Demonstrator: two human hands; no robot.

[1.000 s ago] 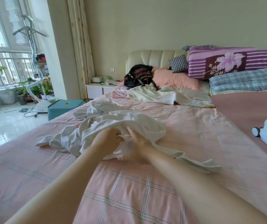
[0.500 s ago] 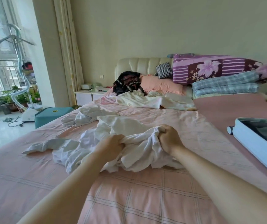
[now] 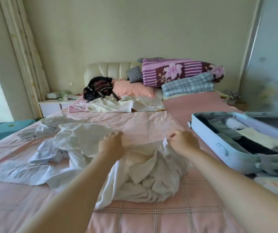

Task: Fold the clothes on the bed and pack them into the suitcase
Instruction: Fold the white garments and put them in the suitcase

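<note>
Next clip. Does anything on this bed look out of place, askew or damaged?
Nothing looks damaged or spilled. The crumpled cream-white garment that the left hand and right hand pinch is unfolded, and a rumpled bluish-white shirt sprawls left of it. The pale blue hard-shell suitcase lies open, partly packed.

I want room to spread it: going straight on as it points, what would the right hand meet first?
The right hand, pinching the white garment, has bare sheet ahead, then likely the cream blanket; depth unclear.
</note>
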